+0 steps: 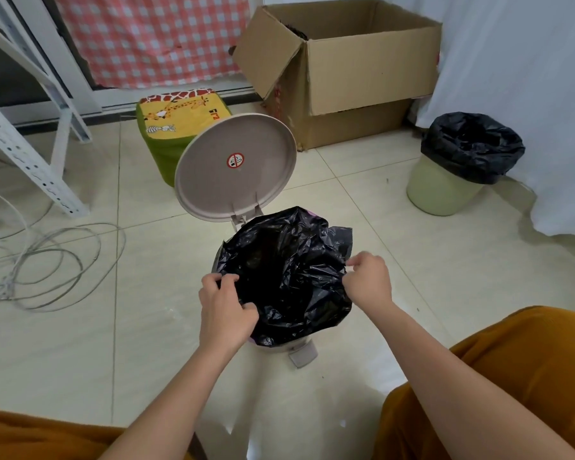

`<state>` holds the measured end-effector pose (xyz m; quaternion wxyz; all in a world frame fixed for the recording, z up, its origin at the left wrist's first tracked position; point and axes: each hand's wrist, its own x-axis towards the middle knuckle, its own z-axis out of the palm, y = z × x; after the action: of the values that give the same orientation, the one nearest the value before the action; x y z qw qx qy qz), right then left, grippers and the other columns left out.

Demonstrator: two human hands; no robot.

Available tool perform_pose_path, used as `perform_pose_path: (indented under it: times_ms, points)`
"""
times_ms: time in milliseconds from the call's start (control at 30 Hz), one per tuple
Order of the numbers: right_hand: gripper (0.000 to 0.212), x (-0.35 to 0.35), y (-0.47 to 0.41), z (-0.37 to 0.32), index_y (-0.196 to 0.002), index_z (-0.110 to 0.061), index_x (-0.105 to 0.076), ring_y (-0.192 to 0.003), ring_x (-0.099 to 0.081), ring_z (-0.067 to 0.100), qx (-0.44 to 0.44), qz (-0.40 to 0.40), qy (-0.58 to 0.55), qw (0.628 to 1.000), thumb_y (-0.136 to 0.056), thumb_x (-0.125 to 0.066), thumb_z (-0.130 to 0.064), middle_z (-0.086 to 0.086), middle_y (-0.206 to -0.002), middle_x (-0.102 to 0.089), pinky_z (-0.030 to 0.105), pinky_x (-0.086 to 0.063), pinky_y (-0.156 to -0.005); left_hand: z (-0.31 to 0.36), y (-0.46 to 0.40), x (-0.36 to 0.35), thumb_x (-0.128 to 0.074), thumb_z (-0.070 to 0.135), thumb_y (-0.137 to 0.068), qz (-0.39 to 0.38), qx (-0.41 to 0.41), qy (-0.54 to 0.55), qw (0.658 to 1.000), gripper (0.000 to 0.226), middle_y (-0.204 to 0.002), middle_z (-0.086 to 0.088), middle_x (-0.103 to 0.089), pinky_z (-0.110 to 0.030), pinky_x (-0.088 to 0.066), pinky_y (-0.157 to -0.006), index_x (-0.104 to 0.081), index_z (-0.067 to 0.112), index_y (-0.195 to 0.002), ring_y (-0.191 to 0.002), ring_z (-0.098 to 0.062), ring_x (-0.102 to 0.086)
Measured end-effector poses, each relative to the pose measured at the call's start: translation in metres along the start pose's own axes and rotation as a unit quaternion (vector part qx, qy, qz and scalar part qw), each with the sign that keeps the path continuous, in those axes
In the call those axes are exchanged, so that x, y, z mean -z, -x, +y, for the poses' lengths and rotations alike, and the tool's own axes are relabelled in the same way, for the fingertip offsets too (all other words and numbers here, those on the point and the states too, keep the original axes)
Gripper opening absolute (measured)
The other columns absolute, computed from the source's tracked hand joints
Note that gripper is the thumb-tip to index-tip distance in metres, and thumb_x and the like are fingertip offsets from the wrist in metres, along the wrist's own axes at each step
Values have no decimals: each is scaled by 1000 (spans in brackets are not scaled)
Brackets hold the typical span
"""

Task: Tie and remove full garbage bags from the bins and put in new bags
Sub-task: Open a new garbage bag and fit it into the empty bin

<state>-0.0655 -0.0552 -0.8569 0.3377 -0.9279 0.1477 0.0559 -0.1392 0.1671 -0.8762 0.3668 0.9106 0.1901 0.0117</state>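
Your left hand (224,310) and right hand (367,280) each pinch the black bag (286,277) at its rim, fingers curled into the film on opposite sides of the pedal bin (299,351), whose lid (234,167) stands open behind. Uneven pulling may tear the thin film or slip it off the rim. The second bin (445,190), right of the pedal bin, is already lined.

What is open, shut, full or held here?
Round beige pedal bin lid: up, open.
Black plastic bag in pedal bin: mouth open, gripped by both hands.
Left hand: gripping bag edge.
Right hand: pinching bag edge.
Brown cardboard box: flaps open.
Pale green round bin: lined with black bag.
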Motion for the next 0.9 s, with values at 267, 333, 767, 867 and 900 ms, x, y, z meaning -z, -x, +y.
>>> perform_pose_path:
  times_ms: [267,333,767,867,900]
  points:
    - [39,-7,-24,-12,-126,-12,-62,-110,-58,22,46,-58,-69,995,-92,-62,-31,8,-122,-60,34,-44,-99,13,-39,0,-53,11,-85,-4,-33,-111,993,50,-145,-7,-33,-38,-34,-104,-47,14,-135,-131,-26,-28]
    - [43,-12,-23,-13,-126,-14,-63,-115,-57,19,80,-70,-61,992,-89,-66,-36,4,-124,-61,31,-44,-101,13,-45,-1,-54,12,-85,5,-15,-117,993,49,-146,-8,-33,-41,-30,-105,-49,16,-134,-132,-27,-26]
    - [13,-25,-26,-27,-92,-7,-42,-53,-41,13,190,-116,-3,975,-100,-36,-14,0,-67,-50,27,-29,-47,5,-56,-3,-48,3,-85,6,-4,-54,999,50,-145,-6,-39,-34,-37,-98,-48,14,-134,-132,-24,-25]
    - [19,-19,-29,-31,-91,-9,-44,-63,-43,14,120,-117,-79,983,-100,-33,-21,0,-77,-51,26,-33,-52,4,-56,-4,-48,3,-85,2,2,-51,999,50,-143,-6,-41,-33,-38,-94,-48,13,-134,-129,-24,-27]
    - [20,-18,-30,-31,-88,-12,-46,-67,-44,13,100,-115,-107,983,-100,-34,-25,-2,-79,-51,26,-34,-56,4,-56,-4,-48,3,-85,0,3,-50,999,50,-143,-6,-41,-33,-38,-93,-48,13,-134,-129,-24,-28]
